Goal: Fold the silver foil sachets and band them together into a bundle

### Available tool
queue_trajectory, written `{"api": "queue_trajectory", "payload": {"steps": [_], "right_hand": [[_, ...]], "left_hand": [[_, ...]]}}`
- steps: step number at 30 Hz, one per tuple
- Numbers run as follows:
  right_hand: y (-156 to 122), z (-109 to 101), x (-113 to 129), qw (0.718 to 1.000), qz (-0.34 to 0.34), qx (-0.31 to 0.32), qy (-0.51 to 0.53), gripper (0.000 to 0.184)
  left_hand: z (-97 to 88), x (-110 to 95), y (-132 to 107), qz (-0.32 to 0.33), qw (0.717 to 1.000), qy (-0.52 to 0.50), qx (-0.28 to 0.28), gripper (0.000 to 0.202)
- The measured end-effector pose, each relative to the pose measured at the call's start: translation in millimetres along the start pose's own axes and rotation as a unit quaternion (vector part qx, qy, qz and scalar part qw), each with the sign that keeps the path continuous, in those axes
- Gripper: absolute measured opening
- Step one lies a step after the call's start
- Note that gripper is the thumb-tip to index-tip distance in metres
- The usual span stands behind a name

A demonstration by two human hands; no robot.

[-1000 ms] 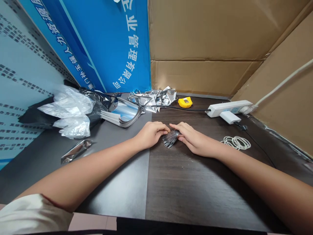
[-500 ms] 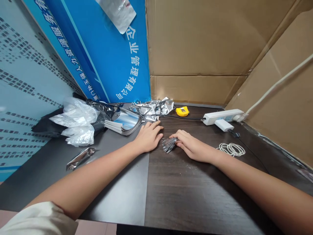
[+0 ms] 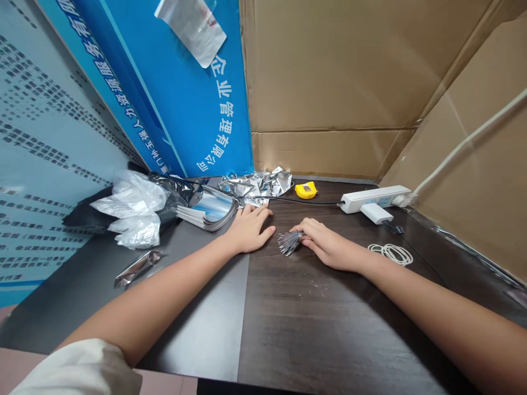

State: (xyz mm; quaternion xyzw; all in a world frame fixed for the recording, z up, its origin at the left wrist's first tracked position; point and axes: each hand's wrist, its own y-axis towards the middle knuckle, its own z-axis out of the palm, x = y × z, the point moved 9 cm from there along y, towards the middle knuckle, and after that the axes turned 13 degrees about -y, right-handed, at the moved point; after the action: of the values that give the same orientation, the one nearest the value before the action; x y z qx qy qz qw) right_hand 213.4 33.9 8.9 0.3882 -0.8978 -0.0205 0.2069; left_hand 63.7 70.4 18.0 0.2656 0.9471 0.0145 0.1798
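Observation:
My right hand (image 3: 323, 241) pinches a bundle of thin silvery strips (image 3: 289, 242), which fan out to the left just above or on the dark wood table; the ends inside my fingers are hidden. To the left of the bundle, my left hand (image 3: 252, 229) lies with fingers spread on the tabletop, holding nothing. Its fingertips are close to the crumpled silver foil (image 3: 255, 185) at the back. A curled stack of glossy sheets (image 3: 209, 209) rests left of my left hand.
Clear plastic bags (image 3: 135, 206) and a folded foil piece (image 3: 138, 269) lie on the left. A yellow tape measure (image 3: 306, 190) sits at the back. On the right are a white power strip (image 3: 374, 198) with an adapter (image 3: 376, 213) and a coiled white cable (image 3: 391, 254). Cardboard walls (image 3: 329, 71) enclose the back.
My right hand and the silvery bundle sit slightly farther right, away from my left hand. My left hand stays nearly in place, its thumb a little more outstretched. The whole view has shifted slightly.

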Motion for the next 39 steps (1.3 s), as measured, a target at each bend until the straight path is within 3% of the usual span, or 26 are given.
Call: {"api": "queue_trajectory", "payload": {"steps": [5,14,21,30,39], "right_hand": [[-2.3,-1.1,-4.6,1.000,-0.004,-0.004,0.006,0.026],[-7.4,-9.2,-1.1,0.999,-0.035,-0.001,0.030,0.028],[-5.4,-7.4,0.9,0.999,-0.040,0.019,0.030,0.028],[-3.0,-4.6,1.7,0.999,-0.017,0.026,0.038,0.026],[2.1,-4.4,2.8,0.998,-0.009,0.056,0.032,0.025]], "left_hand": [[-6.0,-9.4,-9.7,0.086,0.995,-0.026,-0.039,0.041],[-5.1,-17.0,-21.6,0.169,0.975,-0.142,-0.017,0.026],[-8.6,-9.9,-15.1,0.122,0.968,-0.217,-0.032,0.010],[-9.5,-8.2,-13.8,0.097,0.976,-0.187,-0.049,0.006],[-8.1,3.3,-10.7,0.009,0.988,-0.140,-0.068,0.008]]}}
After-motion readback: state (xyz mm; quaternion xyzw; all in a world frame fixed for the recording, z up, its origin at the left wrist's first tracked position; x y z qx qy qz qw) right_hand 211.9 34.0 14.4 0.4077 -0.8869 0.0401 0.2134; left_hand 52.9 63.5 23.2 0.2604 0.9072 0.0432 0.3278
